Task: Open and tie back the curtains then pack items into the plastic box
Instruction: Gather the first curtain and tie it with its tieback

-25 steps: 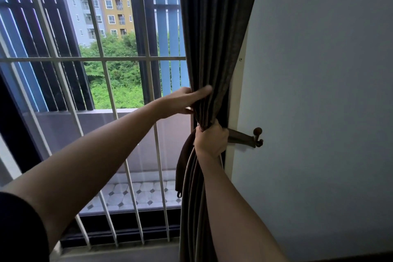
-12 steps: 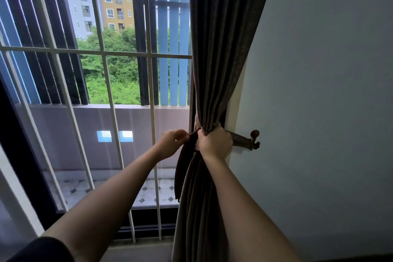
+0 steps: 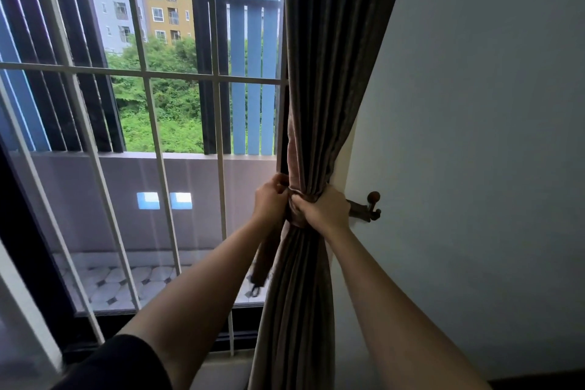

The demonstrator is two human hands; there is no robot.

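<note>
A dark brown curtain (image 3: 326, 73) hangs gathered at the window's right edge, against the wall. A brown fabric tieback (image 3: 296, 215) wraps round its waist, and the strap's loose end (image 3: 264, 263) dangles down on the left. My right hand (image 3: 323, 209) grips the bunched curtain and the band from the right. My left hand (image 3: 272, 199) pinches the tieback at the curtain's left edge. A brown wall hook (image 3: 368, 207) sticks out just right of my right hand. The plastic box is out of view.
White window bars (image 3: 218, 136) run over the glass to the left, with a balcony and buildings beyond. The grey wall (image 3: 474, 136) fills the right side. A dark window frame (image 3: 28, 247) stands at the lower left.
My left hand dropped from high on the curtain's edge to the tieback at waist height. My right hand kept its grip on the bunched fabric. The band now lies wrapped round the curtain.
</note>
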